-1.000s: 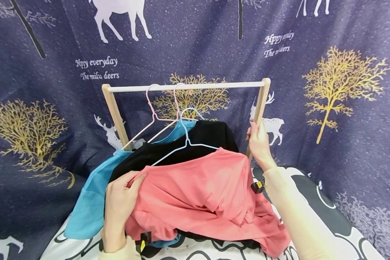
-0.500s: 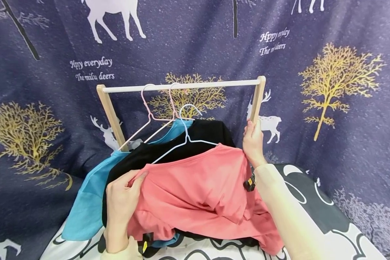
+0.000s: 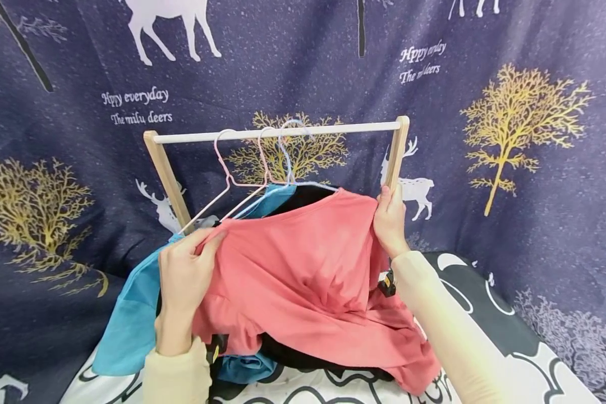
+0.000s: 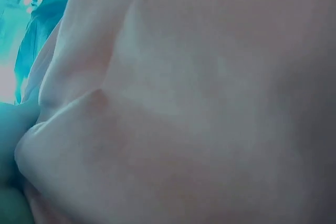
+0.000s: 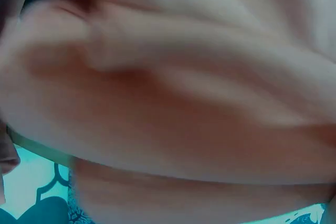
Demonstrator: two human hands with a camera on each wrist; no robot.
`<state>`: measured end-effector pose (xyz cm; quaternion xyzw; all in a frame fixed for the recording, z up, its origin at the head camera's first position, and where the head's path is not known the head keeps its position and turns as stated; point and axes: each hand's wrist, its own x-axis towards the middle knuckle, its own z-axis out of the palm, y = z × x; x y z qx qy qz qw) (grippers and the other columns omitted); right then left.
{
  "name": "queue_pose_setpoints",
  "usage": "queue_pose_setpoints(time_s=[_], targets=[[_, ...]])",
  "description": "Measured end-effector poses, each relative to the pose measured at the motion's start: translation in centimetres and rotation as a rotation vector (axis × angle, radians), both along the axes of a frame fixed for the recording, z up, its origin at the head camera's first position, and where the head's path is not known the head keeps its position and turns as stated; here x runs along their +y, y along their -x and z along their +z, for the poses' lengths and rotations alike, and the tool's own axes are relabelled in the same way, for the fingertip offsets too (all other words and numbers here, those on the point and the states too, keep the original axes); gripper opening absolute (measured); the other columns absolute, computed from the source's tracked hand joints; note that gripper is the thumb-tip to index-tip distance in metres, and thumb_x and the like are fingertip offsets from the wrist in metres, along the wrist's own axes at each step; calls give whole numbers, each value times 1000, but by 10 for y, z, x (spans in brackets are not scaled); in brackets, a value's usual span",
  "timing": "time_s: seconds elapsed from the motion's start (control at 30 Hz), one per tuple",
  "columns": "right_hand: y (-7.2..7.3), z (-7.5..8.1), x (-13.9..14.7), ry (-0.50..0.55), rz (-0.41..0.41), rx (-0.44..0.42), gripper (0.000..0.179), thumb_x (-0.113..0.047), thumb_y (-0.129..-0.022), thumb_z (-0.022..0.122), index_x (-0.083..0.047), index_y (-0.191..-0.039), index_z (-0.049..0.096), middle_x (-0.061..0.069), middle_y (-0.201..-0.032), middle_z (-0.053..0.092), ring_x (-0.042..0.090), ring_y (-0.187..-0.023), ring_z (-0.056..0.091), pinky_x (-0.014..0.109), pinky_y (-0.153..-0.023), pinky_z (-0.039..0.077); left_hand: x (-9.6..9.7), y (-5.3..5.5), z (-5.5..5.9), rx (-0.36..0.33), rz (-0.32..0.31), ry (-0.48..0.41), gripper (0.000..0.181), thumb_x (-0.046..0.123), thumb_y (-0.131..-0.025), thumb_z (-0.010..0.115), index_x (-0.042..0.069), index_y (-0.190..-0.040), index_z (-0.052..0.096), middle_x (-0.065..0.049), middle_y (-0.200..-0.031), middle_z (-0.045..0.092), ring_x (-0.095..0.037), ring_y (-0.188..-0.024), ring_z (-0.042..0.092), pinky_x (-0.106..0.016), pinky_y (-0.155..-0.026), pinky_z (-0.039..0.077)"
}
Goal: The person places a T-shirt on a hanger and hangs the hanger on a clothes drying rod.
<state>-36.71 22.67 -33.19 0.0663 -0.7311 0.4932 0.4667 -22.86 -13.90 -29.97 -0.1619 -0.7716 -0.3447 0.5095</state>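
My left hand pinches the left shoulder of a coral-pink shirt, thumb in front. The shirt is on a pale blue hanger, whose hook overlaps the white rail of the clothes rack in the head view. My right hand grips the rack's right wooden post, beside the shirt's right shoulder. Two pink hangers hang on the rail to the left, bearing a blue shirt and a black shirt, both partly hidden. Pink cloth fills most of the left wrist view.
The rack's left post stands at the far side of the blue shirt. Below lies a black-and-white patterned cover. A dark blue curtain with deer and trees hangs behind.
My left hand has raised the pink shirt and its hanger, bringing the hook from below the rail to rail height. My right hand stays on the post, while the head view shifts slightly.
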Motion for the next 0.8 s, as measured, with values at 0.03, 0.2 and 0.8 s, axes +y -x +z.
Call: queue_pose_setpoints(time_s=[0.03, 0.2, 0.8], targets=[[0, 1, 0, -2, -14, -2, 38, -33, -107, 33, 3, -107, 45, 9, -74, 45, 26, -67, 44, 38, -65, 35, 1, 3, 6, 10, -3, 4, 8, 21, -87, 76, 15, -91, 79, -2, -82, 73, -25, -73, 67, -28, -64, 41], [0, 2, 1, -6, -31, -21, 37, -35, -107, 33, 1, -104, 44, 15, -74, 44, 35, -72, 46, 45, -69, 36, 7, 17, 30, 34, 23, 23, 13, 27, -88, 75, 13, -88, 78, -4, -75, 71, -28, -67, 66, -38, -60, 41], [2, 1, -1, 17, -32, -2, 41, -36, -107, 35, 1, -118, 47, 17, -78, 49, 35, -80, 51, 47, -76, 39, 26, 25, 33, 3, 119, 78, 21, 30, -94, 67, 12, -95, 77, -9, -88, 73, -35, -77, 67, -49, -63, 48]])
